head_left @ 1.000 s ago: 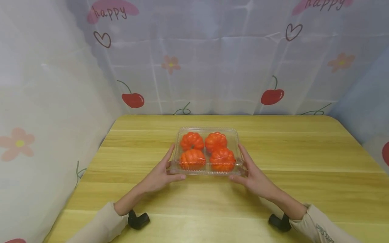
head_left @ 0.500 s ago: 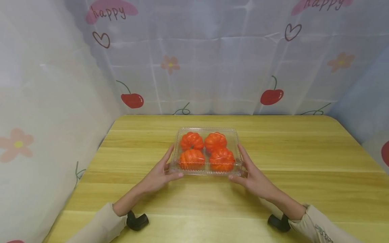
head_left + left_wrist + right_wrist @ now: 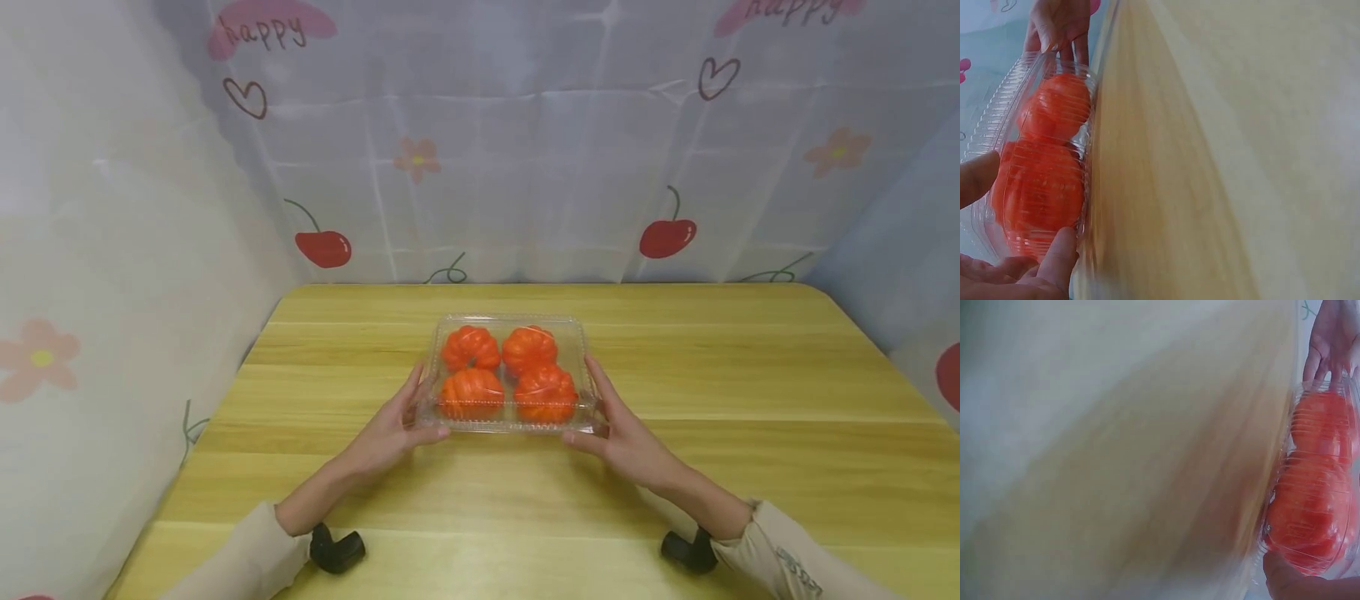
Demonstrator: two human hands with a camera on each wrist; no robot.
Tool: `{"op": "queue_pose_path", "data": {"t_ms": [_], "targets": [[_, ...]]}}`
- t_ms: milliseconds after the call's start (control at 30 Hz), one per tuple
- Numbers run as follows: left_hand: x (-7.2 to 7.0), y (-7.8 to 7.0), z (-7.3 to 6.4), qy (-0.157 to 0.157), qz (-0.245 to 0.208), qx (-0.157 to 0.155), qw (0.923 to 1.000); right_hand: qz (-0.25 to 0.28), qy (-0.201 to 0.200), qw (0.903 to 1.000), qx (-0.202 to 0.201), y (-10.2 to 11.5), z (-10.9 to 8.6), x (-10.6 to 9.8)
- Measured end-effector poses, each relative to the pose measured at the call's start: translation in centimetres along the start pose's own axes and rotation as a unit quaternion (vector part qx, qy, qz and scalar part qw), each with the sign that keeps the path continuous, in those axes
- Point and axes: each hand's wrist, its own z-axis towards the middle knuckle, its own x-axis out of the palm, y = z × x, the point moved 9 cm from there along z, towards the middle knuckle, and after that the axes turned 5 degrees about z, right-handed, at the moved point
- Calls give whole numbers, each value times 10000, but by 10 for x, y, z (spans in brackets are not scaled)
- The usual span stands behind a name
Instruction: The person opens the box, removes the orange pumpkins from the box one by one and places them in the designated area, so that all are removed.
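Left grip eased back slightly, clear box, wooden table, cherry-print backdrop

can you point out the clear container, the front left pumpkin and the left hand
Clear container (image 3: 507, 427): head view, on its front rim
Front left pumpkin (image 3: 472, 393): head view, middle of it, through the plastic
Left hand (image 3: 386, 440): head view, near the thumb's base

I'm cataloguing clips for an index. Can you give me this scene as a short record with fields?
Held item: clear plastic container
Contents: four orange pumpkins, two by two
Left hand: holds the container's left side
Right hand: holds its right side
Clothing: beige sleeves
Surface: wood-grain table
Backdrop: pale sheet printed with cherries
Unclear: whether the container is raised off the table
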Motion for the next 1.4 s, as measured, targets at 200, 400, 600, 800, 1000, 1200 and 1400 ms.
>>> {"op": "queue_pose_path", "data": {"t_ms": [200, 400, 600, 800, 1000, 1200, 1400], "targets": [[-1, -1, -1, 97, -133, 143, 9998, 29, -7, 10000, 18, -2, 2, 2], [2, -1, -1, 195, -230, 184, 9994, -52, -31, 10000, 30, 0, -1, 1], [2, 0, -1, 281, -333, 271, 9987, 8, -57, 10000, 72, 3, -2, 0], [2, 1, -1, 335, -311, 332, 9984, 50, -54, 9999, 157, 3, -2, 0], [3, 0, 0, 350, -172, 273, 9989, 52, -87, 9998, 181, 3, -2, -2], [4, -2, 3, 346, -163, 221, 9990, 65, -129, 9997, 200, 2, -3, -4], [2, -1, -2, 210, -89, 234, 9995, 239, -49, 9995, 180, -1, -1, -1]]}}
